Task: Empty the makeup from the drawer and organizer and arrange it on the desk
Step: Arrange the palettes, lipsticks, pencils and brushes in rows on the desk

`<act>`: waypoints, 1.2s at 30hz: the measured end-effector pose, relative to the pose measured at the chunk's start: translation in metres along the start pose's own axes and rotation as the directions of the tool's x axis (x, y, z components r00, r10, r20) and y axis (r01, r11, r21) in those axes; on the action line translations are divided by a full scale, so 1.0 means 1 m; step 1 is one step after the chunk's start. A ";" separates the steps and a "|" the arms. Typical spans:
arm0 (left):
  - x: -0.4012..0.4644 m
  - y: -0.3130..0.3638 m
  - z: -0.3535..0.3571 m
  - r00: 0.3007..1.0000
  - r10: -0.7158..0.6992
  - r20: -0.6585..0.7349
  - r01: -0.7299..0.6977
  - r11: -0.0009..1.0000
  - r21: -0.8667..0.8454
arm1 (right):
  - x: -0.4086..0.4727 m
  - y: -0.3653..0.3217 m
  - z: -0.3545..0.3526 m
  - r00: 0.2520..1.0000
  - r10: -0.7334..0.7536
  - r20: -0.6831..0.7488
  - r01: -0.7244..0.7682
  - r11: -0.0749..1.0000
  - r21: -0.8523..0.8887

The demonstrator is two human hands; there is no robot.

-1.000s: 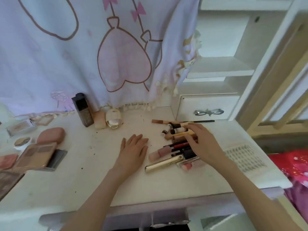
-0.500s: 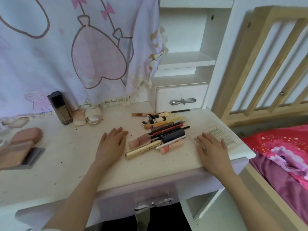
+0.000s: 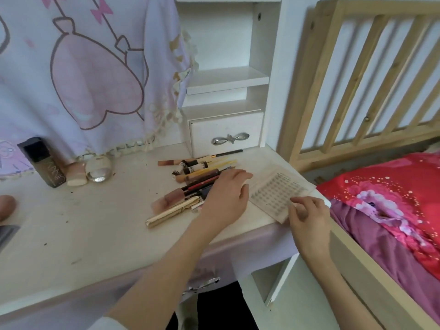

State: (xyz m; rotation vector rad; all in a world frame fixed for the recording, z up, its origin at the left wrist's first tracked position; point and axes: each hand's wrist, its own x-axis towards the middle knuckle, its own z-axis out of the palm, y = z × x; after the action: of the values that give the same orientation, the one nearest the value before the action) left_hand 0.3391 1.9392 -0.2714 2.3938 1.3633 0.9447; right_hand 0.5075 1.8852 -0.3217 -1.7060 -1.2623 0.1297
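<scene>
A pile of makeup sticks [image 3: 200, 173] lies on the white desk [image 3: 95, 234], with pencils, tubes, a pink tube [image 3: 170, 198] and a gold tube [image 3: 171, 211]. My left hand [image 3: 226, 194] rests on the pile's right end, fingers loosely apart. To its right a clear false-lash card [image 3: 273, 189] lies at the desk's corner. My right hand [image 3: 307, 215] has its fingertips pinched on that card's near corner. The small white drawer [image 3: 226, 132] with a bow handle stands shut behind the pile.
A dark foundation bottle [image 3: 45, 163], a beige bottle [image 3: 76, 173] and a round compact [image 3: 98, 169] stand at the back left under a hanging pink cloth [image 3: 83, 67]. A bed with a red blanket [image 3: 392, 198] and wooden rail [image 3: 357, 67] borders the desk's right side. A cabinet door [image 3: 281, 277] hangs open below.
My left hand moved right from the bare desk onto the pile. My right hand left the pile, lay flat on the lash card, then curled onto its near corner. The view swung right.
</scene>
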 end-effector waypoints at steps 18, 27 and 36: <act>0.021 0.043 0.051 0.898 -0.147 0.414 0.069 0.978 0.198 | 0.034 0.005 -0.035 0.724 0.542 0.427 -0.667 0.390 0.635; 0.028 0.050 0.038 0.841 -0.248 0.481 0.308 0.950 -0.049 | 0.042 -0.001 -0.037 0.705 0.418 0.572 -0.698 0.268 0.664; 0.030 0.048 0.004 0.886 -0.102 0.453 0.367 0.752 -0.548 | 0.057 -0.032 -0.035 0.711 0.054 0.701 -0.690 0.247 0.681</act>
State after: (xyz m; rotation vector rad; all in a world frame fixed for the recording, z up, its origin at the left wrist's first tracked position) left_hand 0.3853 1.9384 -0.2386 1.7214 0.9666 0.6449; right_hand 0.5326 1.9074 -0.2556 -0.8387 -0.7298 1.5167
